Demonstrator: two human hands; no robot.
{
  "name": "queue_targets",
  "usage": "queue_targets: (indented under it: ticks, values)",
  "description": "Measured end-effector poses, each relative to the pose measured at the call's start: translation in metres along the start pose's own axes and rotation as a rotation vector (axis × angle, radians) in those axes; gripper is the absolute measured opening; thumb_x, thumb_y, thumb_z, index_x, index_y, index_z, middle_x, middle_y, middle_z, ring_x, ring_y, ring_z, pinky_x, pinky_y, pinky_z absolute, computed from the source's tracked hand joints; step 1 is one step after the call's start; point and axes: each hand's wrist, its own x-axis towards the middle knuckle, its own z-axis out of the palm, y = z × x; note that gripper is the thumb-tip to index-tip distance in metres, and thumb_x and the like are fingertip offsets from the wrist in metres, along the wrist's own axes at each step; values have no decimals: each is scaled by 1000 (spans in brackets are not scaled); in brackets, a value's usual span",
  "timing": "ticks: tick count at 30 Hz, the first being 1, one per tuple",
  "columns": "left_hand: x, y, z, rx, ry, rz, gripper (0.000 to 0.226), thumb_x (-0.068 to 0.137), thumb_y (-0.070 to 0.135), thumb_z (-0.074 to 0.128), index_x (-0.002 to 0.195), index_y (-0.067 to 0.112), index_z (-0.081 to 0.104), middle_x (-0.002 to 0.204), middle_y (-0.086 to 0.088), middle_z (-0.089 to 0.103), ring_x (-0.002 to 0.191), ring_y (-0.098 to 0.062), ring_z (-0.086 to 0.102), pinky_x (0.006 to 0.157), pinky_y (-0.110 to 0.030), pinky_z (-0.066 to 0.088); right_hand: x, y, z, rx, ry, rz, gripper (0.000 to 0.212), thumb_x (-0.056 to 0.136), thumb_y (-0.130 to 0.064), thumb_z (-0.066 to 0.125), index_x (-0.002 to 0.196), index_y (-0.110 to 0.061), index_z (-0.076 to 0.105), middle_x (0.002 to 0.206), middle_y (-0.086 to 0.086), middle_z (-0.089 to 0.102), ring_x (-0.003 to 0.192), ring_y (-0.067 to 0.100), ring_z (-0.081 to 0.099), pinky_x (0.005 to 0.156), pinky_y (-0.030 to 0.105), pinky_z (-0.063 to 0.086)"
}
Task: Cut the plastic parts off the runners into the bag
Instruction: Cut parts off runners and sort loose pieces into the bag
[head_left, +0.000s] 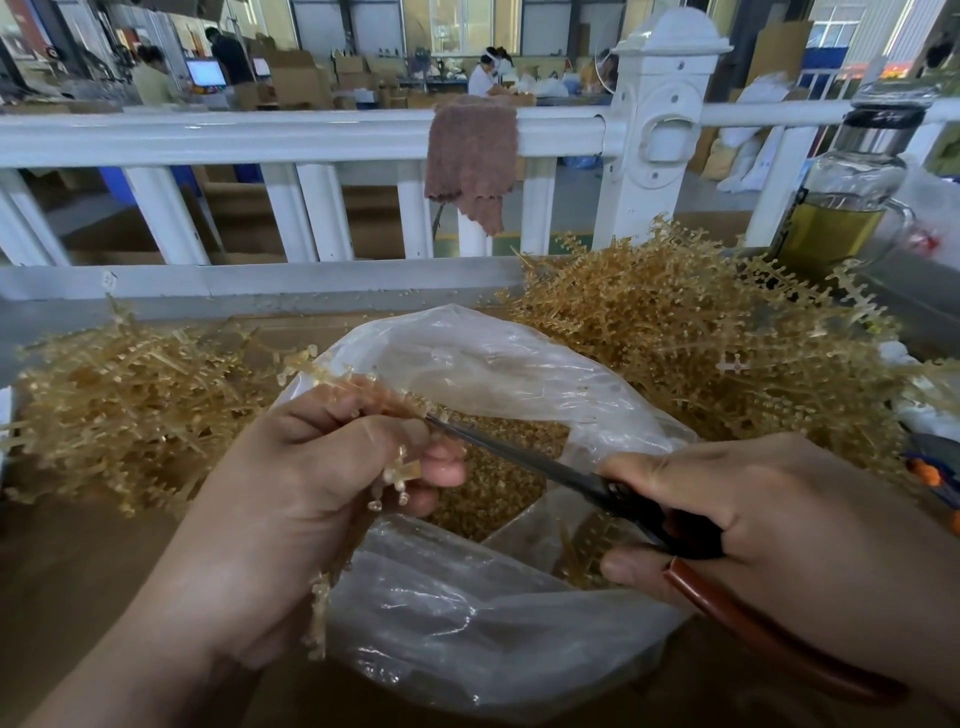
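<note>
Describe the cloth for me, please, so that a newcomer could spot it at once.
Find the white railing across the back. Just left of its thick post, a cloth is draped over the top. It alone is soft and dusty pink; everything beside it is hard and white.

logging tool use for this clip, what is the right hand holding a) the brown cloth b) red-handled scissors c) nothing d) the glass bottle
b: the right hand grips the red-handled scissors, whose blade tips reach the runner held by the left hand over the open bag.
</note>
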Motion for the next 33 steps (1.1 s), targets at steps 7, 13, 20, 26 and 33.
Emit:
queue_targets:
  ticks: [7, 13, 20, 26, 33]
  values:
    - [0, -6, -6, -44, 9, -82, 15, 98, 12, 62, 106, 3, 71, 102, -21, 74, 92, -35, 74, 72, -37, 61, 5, 7, 5, 19, -59, -3, 74, 70, -88, 32, 129, -48, 51, 77, -25, 63, 80, -6, 59, 72, 19, 47]
    - [-1, -2, -2, -75, 28, -99, 16, 100, 8, 58, 108, -1, 69, 101, -22, 74, 89, -34, 74, 70, -36, 61, 4, 10, 6, 66, -62, -2, 74, 69, -87, 37, 129, -46, 52, 80, -21, 66, 77, -4, 61, 66, 23, 50]
    - [3, -1, -2, -85, 30, -114, 19, 101, 8, 55, 110, -5, 66, 102, -25, 73, 90, -37, 74, 70, -38, 61, 4, 12, 9, 124, -22, 5, 67, 68, -88, 39, 127, -59, 43, 88, -16, 70, 80, 0, 64, 67, 25, 51]
    - [1, 2, 0, -76, 23, -106, 18, 98, 8, 59, 108, -5, 67, 100, -23, 74, 88, -34, 75, 68, -36, 61, 5, 11, 9, 137, -37, 9, 67, 67, -88, 40, 129, -66, 30, 94, -19, 68, 85, -2, 62, 68, 24, 52]
    - [-2, 11, 17, -62, 56, -87, 8, 83, 7, 72, 88, 2, 75, 85, -20, 74, 72, -27, 74, 58, -30, 58, 6, 12, 11, 134, -26, -18, 64, 72, -86, 40, 124, -49, 47, 81, -14, 66, 73, 2, 63, 58, 28, 52]
